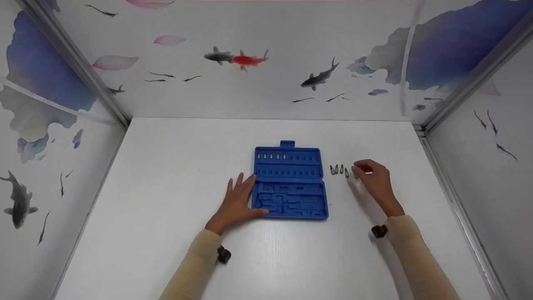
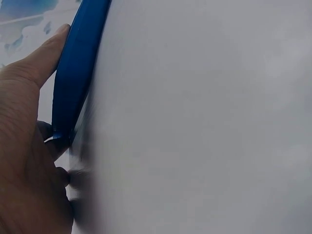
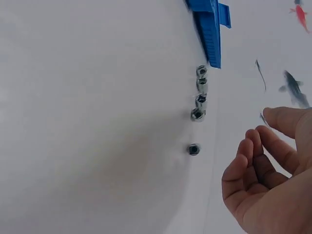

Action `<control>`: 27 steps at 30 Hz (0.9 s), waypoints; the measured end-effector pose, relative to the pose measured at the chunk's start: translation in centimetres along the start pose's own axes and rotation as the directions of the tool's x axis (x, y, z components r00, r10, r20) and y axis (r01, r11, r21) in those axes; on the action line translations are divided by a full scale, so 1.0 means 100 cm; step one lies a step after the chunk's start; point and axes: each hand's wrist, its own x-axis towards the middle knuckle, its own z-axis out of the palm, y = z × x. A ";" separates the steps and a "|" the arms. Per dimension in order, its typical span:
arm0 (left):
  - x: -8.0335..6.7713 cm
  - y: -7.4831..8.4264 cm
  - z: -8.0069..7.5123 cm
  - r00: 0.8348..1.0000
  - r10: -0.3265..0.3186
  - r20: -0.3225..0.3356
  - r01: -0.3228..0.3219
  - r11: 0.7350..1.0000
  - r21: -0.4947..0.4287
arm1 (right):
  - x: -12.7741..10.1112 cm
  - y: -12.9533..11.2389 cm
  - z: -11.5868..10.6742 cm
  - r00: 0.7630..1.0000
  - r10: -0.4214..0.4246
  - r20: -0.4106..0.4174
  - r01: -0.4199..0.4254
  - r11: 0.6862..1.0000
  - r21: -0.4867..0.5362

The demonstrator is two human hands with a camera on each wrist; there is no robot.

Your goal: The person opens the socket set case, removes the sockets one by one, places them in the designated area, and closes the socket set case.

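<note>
Nearest the camera, two cream sleeves come in from the bottom of the frame over the white desk (image 1: 166, 166). The left hand (image 1: 237, 202) lies just left of centre, fingers spread and fairly straight, resting against the left edge of the open blue case (image 1: 289, 183); the wrist view shows its thumb (image 2: 41, 58) laid along the case's rim and the other fingers under or beside that edge. It presses rather than clasps.

The case sits in the middle of the frame, opened flat, its near half moulded with empty recesses, its far half lined with rows of small slots, a few at the upper left holding pale bits. A latch tab sticks out at its far edge.

Right of the case, the right hand (image 1: 374, 177) hovers with fingers loosely curled and holding nothing that I can see. Just left of its fingertips, a short row of small metal sockets (image 1: 339, 170) stands on the desk, between hand and case.

Beyond, walls printed with fish and blue leaves close the space.
</note>
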 end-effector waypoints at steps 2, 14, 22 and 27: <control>0.001 -0.001 -0.001 1.000 -0.001 0.003 0.001 1.000 0.005 | -0.001 -0.008 0.003 0.999 -0.048 0.026 0.047 0.999 0.026; 0.000 0.000 -0.001 1.000 0.023 -0.011 -0.023 1.000 0.014 | 0.006 -0.050 0.045 0.963 -0.193 0.190 0.174 0.978 0.112; -0.001 -0.001 -0.001 0.999 0.036 -0.016 -0.035 0.998 0.043 | 0.022 -0.069 0.078 0.935 -0.220 0.278 0.191 0.973 0.126; -0.001 0.001 -0.001 0.999 0.036 0.007 -0.036 0.998 0.055 | 0.031 -0.076 0.093 0.927 -0.206 0.313 0.179 0.978 0.111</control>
